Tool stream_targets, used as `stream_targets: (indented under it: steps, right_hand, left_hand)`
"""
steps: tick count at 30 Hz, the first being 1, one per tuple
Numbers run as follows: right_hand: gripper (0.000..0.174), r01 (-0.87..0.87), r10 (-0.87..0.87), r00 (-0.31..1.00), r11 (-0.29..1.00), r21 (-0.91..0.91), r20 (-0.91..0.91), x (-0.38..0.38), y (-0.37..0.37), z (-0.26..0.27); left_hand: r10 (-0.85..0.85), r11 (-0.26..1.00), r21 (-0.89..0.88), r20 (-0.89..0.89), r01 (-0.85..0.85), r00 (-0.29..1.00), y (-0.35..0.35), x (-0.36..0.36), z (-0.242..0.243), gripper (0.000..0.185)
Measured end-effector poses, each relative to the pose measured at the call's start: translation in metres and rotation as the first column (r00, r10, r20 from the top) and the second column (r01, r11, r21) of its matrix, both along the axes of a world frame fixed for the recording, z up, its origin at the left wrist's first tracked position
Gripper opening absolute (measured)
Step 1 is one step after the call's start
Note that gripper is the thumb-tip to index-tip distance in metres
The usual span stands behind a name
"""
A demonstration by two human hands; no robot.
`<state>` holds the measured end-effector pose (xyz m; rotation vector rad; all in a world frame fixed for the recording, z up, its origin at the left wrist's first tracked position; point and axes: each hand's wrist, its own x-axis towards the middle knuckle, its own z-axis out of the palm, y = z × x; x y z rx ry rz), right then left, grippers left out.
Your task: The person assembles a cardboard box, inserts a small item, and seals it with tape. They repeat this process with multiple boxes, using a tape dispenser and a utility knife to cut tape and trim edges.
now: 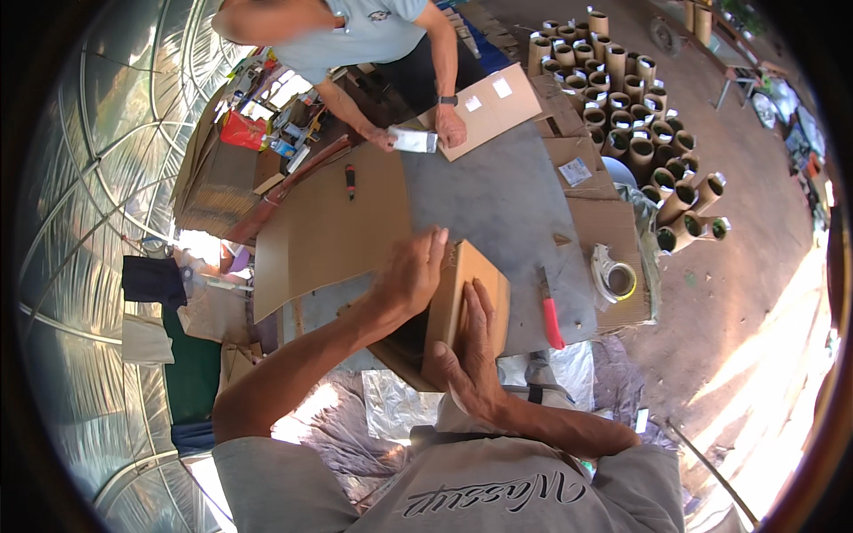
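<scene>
A brown cardboard box stands tilted at the near edge of the grey table. My right hand lies flat on the box's side, thumb and fingers spread over the cardboard. At the box's left upper edge is my left hand, raised and slightly blurred, its fingers close together; whether it touches the box I cannot tell. Right of the box lies a knife with a red handle. A large flat cardboard sheet covers the table's left part, and a black and red utility knife rests on it.
Across the table a person holds a white packet beside a cardboard piece. Tape rolls lie on cardboard at the right. Many upright cardboard tubes stand on the floor beyond. Stacked cardboard is at the left.
</scene>
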<state>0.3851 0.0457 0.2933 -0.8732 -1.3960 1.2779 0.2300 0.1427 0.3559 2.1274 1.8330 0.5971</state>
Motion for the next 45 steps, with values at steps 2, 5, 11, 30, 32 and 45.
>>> stream_targets:
  steps: [2, 5, 11, 30, 32, 45]
  right_hand:
    - [0.081, -0.072, 0.07, 0.997, 0.993, 0.089, 0.033, 0.028, 0.02, -0.025]
    - [0.063, 0.085, -0.11, 0.959, 0.991, 0.106, 0.26, 0.075, 0.047, -0.083]
    - [0.048, 0.445, -0.473, 0.348, 0.843, 0.301, 0.809, 0.198, 0.132, -0.243]
    - [0.036, 0.288, -0.524, 0.77, 0.794, 0.535, 0.363, 0.195, 0.137, -0.18]
    - [0.034, 0.22, -0.523, 0.814, 0.679, 0.7, 0.253, 0.18, 0.131, -0.112]
    - [0.041, -0.021, -0.595, 0.734, 0.461, 0.887, 0.326, 0.13, 0.106, -0.009]
  left_hand:
    - [-0.025, 1.0, 0.013, -0.066, 0.026, 0.997, 0.002, 0.001, -0.003, 0.03]
    - [-0.053, 0.994, 0.087, -0.132, 0.065, 0.99, -0.01, 0.008, -0.002, 0.029]
    - [-0.157, 0.981, 0.087, -0.171, 0.173, 0.973, 0.0, 0.036, 0.014, 0.029]
    - [-0.385, 0.923, 0.019, 0.074, 0.385, 0.92, 0.004, 0.043, 0.024, 0.01]
    - [-0.436, 0.896, 0.121, 0.072, 0.426, 0.897, 0.003, 0.038, 0.022, 0.031]
    - [-0.644, 0.736, 0.331, 0.075, 0.591, 0.761, -0.003, 0.022, 0.028, 0.068]
